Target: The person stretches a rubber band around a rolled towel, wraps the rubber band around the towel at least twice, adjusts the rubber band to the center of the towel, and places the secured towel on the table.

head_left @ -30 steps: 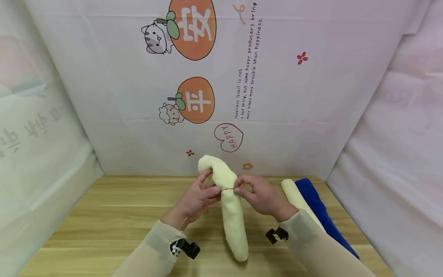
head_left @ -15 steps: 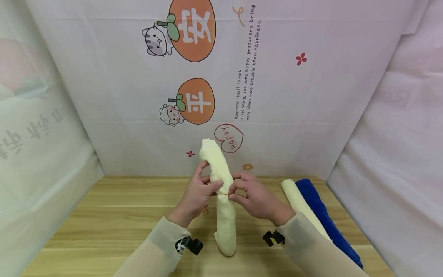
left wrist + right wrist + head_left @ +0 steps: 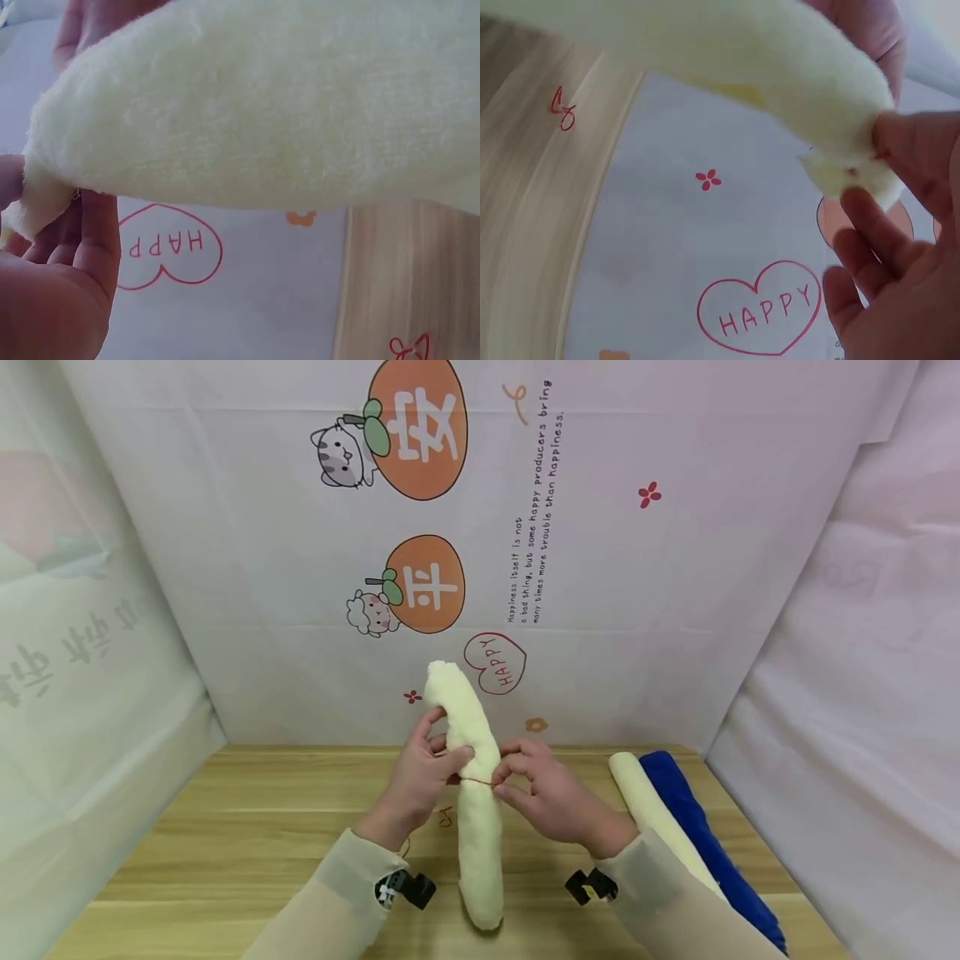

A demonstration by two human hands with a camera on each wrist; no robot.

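A cream roll (image 3: 480,852) of soft, fuzzy fabric is rising above the middle of the tabletop (image 3: 262,827), its long tube shape tapering to a blunt upper end that is bending to the left. In the head view that upper end is showing against the white fabric backdrop (image 3: 600,610), beyond the tabletop's far edge; whether the lower end is touching the wood, the pictures are not making plain. A thin red cord (image 3: 477,782) is crossing the roll's near face. The left hand (image 3: 420,772) is gripping the roll just above the cord, its thumb pressing into the plush surface. The right hand (image 3: 551,793) is pinching the cord at the roll's right side. A loose red strand (image 3: 446,817) is lying curled on the wood just left of the roll. Along the tabletop's right edge, a second cream roll (image 3: 663,814) and a blue roll (image 3: 697,827) are lying side by side, both smooth and cylindrical. Smooth, pale-grained wood is stretching from the left hand towards the left edge, giving room sideways, and a narrower stretch is showing between the right hand and the two lying rolls.
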